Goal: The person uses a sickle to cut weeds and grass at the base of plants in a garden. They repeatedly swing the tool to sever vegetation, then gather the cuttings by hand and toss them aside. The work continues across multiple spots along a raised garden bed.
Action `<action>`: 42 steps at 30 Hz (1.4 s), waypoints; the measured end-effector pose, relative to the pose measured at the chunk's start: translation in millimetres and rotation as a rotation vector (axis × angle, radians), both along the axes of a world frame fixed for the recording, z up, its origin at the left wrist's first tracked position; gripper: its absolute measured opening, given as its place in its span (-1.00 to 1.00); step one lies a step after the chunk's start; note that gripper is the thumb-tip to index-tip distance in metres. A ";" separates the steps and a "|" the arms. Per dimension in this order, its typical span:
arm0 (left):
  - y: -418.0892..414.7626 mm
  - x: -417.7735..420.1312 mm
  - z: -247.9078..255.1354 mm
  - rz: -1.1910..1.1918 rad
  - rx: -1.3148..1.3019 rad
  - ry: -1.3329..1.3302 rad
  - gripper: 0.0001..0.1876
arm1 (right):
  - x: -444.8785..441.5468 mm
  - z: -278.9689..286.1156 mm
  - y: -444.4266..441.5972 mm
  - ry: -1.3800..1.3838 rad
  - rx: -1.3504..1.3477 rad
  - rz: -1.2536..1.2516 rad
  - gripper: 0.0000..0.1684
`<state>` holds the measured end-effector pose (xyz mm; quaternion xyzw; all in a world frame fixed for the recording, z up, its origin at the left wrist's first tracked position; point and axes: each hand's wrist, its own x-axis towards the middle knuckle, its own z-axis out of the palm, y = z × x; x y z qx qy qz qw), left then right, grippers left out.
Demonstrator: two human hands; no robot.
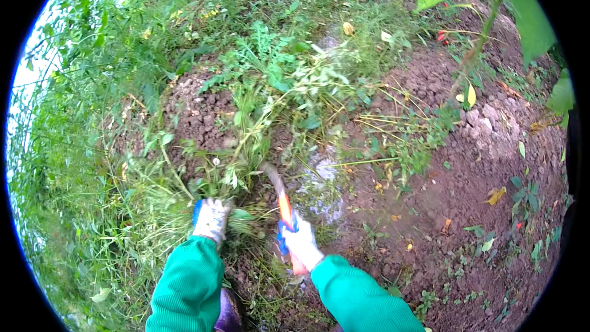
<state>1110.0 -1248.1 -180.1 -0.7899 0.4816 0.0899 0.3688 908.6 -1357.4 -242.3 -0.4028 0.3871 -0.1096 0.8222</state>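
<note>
My right hand (300,242), in a white and blue work glove, is closed around the orange-red handle (286,210) of a hand sickle. The sickle's curved metal blade (275,180) points away from me and is blurred, its tip among green stems. To the left, my left hand (212,219) wears a matching glove and is closed on a bunch of grassy weeds (246,219). Stalks fan out on both sides of that fist; its fingertips are hidden. Leafy weed stems (272,113) lie and stand just beyond the blade.
Dense green growth (78,147) fills the left side. Brown bare soil (442,221) rises on the right, with a wet, shiny furrow (326,170) between. A leafy plant stem (479,46) leans in close at upper right. A purple boot (228,311) shows below my left sleeve.
</note>
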 end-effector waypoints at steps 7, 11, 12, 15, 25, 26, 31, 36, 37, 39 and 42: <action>-28.4 14.8 -40.5 -0.107 0.100 -0.026 -0.58 | -63.2 1.4 62.6 0.079 0.068 0.233 -0.43; -55.8 -0.9 -42.3 0.011 0.229 -0.024 -0.86 | -70.8 -6.1 21.9 0.084 -0.074 0.315 -0.54; -42.8 4.4 -54.6 -0.003 0.194 -0.084 -0.89 | -66.5 6.2 8.2 0.099 0.073 0.354 -0.56; -31.0 10.2 -75.6 -0.033 0.302 -0.070 -0.73 | -44.9 -28.0 10.3 0.129 -0.111 0.432 -0.71; 20.1 -108.8 -84.7 -0.199 0.348 0.312 -0.49 | -232.8 15.1 42.5 0.051 -0.434 0.408 -0.67; 26.9 -116.3 -89.3 -0.358 0.312 0.296 -0.45 | -249.6 16.8 39.0 0.077 -0.533 0.408 -0.68; -56.2 -183.0 -18.6 -0.473 0.288 0.481 -0.56 | -318.2 108.3 -11.8 0.099 -0.423 0.390 -0.50; -117.8 -258.8 59.8 -0.772 0.219 0.565 -0.44 | -386.9 204.5 -30.5 0.287 -0.098 0.229 -0.48; -133.7 -273.7 74.6 -0.809 0.201 0.515 -0.32 | -399.8 203.0 -27.3 0.254 -0.121 0.131 -0.48; -169.7 -302.9 87.3 -0.790 -0.042 0.647 -0.38 | -423.8 212.4 -17.6 0.256 -0.161 -0.062 -0.48; -213.3 -340.8 82.9 -0.800 -0.442 0.660 -0.37 | -429.9 237.5 -19.2 0.261 -0.207 -0.362 -0.49</action>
